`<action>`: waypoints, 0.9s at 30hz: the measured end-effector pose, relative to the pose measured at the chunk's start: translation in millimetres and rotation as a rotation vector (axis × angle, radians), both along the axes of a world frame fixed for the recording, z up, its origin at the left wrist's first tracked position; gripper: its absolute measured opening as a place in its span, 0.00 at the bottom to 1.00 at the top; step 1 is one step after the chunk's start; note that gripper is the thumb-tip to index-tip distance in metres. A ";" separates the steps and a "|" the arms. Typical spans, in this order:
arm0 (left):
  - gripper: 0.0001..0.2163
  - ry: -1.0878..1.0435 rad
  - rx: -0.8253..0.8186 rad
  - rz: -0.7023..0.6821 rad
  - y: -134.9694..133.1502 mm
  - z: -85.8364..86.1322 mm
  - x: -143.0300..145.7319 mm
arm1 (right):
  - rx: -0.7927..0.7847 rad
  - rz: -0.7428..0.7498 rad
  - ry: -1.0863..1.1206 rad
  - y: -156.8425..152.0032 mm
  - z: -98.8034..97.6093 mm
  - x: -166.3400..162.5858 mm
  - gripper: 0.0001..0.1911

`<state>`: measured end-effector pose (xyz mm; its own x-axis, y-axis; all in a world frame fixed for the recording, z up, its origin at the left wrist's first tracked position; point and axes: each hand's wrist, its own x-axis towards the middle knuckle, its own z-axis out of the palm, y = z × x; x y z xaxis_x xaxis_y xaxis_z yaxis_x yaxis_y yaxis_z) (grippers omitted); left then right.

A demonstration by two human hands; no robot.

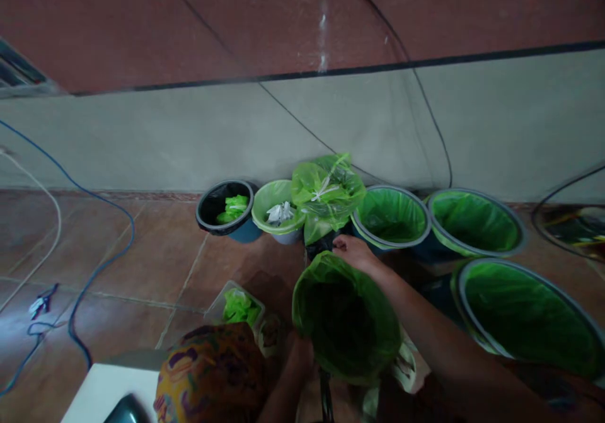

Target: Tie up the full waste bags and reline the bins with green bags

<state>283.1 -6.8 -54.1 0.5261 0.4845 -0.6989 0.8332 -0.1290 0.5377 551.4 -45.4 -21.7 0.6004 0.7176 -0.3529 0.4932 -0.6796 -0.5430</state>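
Observation:
A bin (pixel 302 290) lined with a green plastic bag stands close in front of me, its dark mouth facing up. My right hand (pixel 352 251) reaches over to its far rim, with the fingers closed on the edge of the green bin liner. Low at the bin's left side is my left hand (pixel 300 350), dim and against the wall of the bin; its fingers are hidden. Just beyond the bin, a tied, puffed-up green plastic bag (pixel 326 193) rests above something black, partly behind my right hand.
Along the wall stand a black-lined bin (pixel 203 212), a pale green-lined bin (pixel 288 237) and several green-lined bins (pixel 392 244) to the right. A clear tub (pixel 215 309) holds green plastic. Blue cable (pixel 106 262) crosses the tiled floor; orange patterned cloth (pixel 208 372) is near me.

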 end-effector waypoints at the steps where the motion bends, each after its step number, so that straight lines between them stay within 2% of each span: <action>1: 0.06 0.018 0.021 -0.025 4.0 3.3 -1.0 | -0.037 -0.019 -0.004 -3.4 -4.4 2.0 0.22; 3: 0.04 0.067 0.055 -0.059 9.7 9.9 -3.2 | -0.115 -0.041 0.036 -14.5 -17.9 1.9 0.30; 5: 0.04 0.133 0.103 -0.072 14.6 18.6 -3.0 | -0.139 -0.058 0.072 -29.2 -32.0 -1.2 0.33; 7: 0.12 0.208 0.214 -0.065 21.2 30.6 4.9 | -0.127 -0.077 0.095 -43.4 -42.3 -4.2 0.34; 10: 0.24 0.213 0.534 -0.100 34.9 50.1 39.8 | -0.110 -0.119 0.093 -55.8 -49.1 -5.6 0.33; 12: 0.24 0.090 0.716 -0.217 43.6 57.0 75.0 | -0.086 -0.132 0.058 -56.8 -49.7 -5.6 0.30; 13: 0.23 0.039 0.754 -0.285 47.2 57.1 93.1 | -0.074 -0.122 0.043 -55.7 -49.4 -5.8 0.28; 16: 0.19 0.007 0.723 -0.490 55.0 44.9 135.4 | -0.079 -0.048 0.011 -50.6 -48.6 -9.1 0.17; 18: 0.16 0.051 0.663 -0.569 59.3 31.4 148.2 | -0.123 -0.011 -0.024 -48.6 -48.9 -13.2 0.15; 22: 0.14 0.084 0.612 -0.643 67.0 10.2 147.6 | -0.184 0.017 -0.112 -49.8 -48.7 -20.6 0.15; 27: 0.12 0.058 0.684 -0.668 68.4 -1.3 138.8 | -0.259 0.016 -0.171 -56.0 -43.9 -26.4 0.13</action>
